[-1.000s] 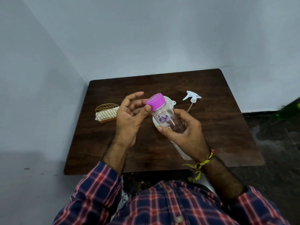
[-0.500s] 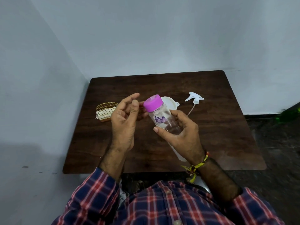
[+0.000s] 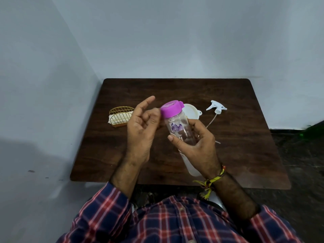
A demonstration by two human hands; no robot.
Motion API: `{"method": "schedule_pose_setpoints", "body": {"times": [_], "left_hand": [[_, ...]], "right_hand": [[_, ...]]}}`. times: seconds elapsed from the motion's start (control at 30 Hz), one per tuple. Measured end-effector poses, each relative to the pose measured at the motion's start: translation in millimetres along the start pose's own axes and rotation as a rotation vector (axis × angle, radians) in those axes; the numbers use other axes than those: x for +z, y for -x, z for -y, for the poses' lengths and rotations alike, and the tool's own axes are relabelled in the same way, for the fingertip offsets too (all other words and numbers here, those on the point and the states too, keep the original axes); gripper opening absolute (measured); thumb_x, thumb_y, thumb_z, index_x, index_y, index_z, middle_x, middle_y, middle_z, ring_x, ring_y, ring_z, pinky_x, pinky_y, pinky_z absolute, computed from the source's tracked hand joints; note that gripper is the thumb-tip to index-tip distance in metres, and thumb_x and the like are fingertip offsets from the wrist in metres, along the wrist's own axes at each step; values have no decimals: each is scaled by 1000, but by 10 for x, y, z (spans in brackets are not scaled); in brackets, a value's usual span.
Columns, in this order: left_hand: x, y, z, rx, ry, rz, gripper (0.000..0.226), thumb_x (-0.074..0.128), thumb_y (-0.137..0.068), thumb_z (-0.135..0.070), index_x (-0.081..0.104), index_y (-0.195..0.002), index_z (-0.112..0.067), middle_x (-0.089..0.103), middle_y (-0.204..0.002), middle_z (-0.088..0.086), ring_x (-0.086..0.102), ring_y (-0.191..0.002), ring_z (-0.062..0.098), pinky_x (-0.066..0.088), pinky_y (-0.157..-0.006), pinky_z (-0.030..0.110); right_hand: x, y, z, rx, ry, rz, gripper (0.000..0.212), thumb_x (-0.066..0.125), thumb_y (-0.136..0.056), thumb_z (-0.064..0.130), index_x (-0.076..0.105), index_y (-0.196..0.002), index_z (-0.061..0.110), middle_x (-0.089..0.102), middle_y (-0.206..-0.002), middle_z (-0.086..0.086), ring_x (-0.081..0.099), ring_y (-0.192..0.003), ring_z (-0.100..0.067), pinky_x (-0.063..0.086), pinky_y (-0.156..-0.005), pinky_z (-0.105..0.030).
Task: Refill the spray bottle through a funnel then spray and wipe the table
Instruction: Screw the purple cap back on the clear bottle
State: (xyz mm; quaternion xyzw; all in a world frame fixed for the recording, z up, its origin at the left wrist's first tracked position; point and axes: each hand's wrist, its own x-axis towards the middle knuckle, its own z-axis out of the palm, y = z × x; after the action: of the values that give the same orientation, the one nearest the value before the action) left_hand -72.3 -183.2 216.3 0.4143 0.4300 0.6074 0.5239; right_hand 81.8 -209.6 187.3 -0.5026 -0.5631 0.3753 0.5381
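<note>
My right hand (image 3: 196, 146) grips a clear plastic bottle (image 3: 180, 128) with a purple print and a pink cap (image 3: 171, 109), held tilted above the table. My left hand (image 3: 140, 130) is beside the cap. Its index finger points up and its other fingers are loosely curled, their tips blurred at the cap's left edge. Behind the bottle a white funnel (image 3: 192, 111) sits on a translucent white spray bottle (image 3: 192, 170), mostly hidden by my right hand. The white spray head (image 3: 217, 107) with its thin tube lies on the table to the right.
The dark wooden table (image 3: 245, 155) stands in a corner between grey walls. A gold wire holder (image 3: 121, 112) with a pale folded cloth in it sits at the table's left. Dark floor lies to the right of the table.
My left hand let go of the pink cap, drew back, and has returned to the cap's left edge. The clear bottle stands a little more upright in my right hand.
</note>
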Motion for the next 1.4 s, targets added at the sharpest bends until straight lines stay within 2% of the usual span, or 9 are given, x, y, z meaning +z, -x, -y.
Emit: {"method": "schedule_pose_setpoints", "body": {"times": [0.2,0.33,0.43,0.53,0.63,0.77,0.9,1.1,1.4], "left_hand": [[47,-23,-92,12,-89,-25,46,80,-66,-19,68,-109,-7,74,-94,2,69,-87,12,56,-69,21],[-29,-71,-64,-72,21,64,52,78,-73,-20,62,-122,-10,71,-110,16,66,-102,26,58,-81,32],[1,-55,-51,-69,-18,74,51,73,-81,-24,58,-128,-11,69,-116,15,65,-108,28,57,-85,35],[161,32,-88,-34,-178,-17,53,71,-79,-34,61,-124,-8,70,-113,10,69,-103,20,59,-76,28],[236,40,-106,-24,-335,-217,53,83,-68,-43,68,-110,-14,72,-101,4,72,-89,19,61,-67,34],[154,-6,-81,-58,-365,-338,36,85,-72,-26,71,-101,-11,73,-91,4,74,-73,16,59,-54,29],[32,-3,58,-128,-347,-389,33,80,-74,-17,72,-106,-10,73,-97,6,73,-84,20,62,-62,35],[-192,-1,148,-152,-290,-323,34,76,-75,-8,72,-109,-10,72,-104,7,71,-94,21,60,-67,31],[-579,16,235,-217,-214,-281,40,77,-75,-5,70,-113,-14,71,-110,4,69,-101,19,58,-70,25]], "right_hand": [[23,17,8,-19,-31,53,47,89,-71,22,65,-110,12,72,-95,-3,70,-88,-26,58,-80,-46],[-12,1,0,48,-156,131,41,85,-74,9,66,-110,5,74,-98,-8,71,-92,-28,58,-84,-40],[9,-1,-27,43,-90,64,43,87,-74,19,65,-110,9,73,-97,-6,71,-89,-25,58,-80,-44],[61,-11,-56,-35,149,-4,49,86,-72,37,60,-109,16,69,-97,1,68,-84,-21,58,-71,-44],[136,4,-84,-109,265,11,48,81,-77,40,60,-115,18,68,-100,6,67,-87,-15,56,-73,-40],[259,69,-198,-183,411,51,62,73,-82,47,57,-131,13,67,-111,1,65,-95,-16,55,-80,-40],[354,100,-375,-253,536,88,63,71,-86,40,54,-136,5,68,-115,-8,65,-100,-23,54,-84,-43],[450,101,-433,-179,452,177,65,61,-88,54,54,-136,10,68,-115,-5,65,-102,-19,54,-86,-43],[763,155,-583,-91,352,264,60,68,-88,49,52,-138,19,67,-120,5,65,-108,-10,53,-91,-39]]}}
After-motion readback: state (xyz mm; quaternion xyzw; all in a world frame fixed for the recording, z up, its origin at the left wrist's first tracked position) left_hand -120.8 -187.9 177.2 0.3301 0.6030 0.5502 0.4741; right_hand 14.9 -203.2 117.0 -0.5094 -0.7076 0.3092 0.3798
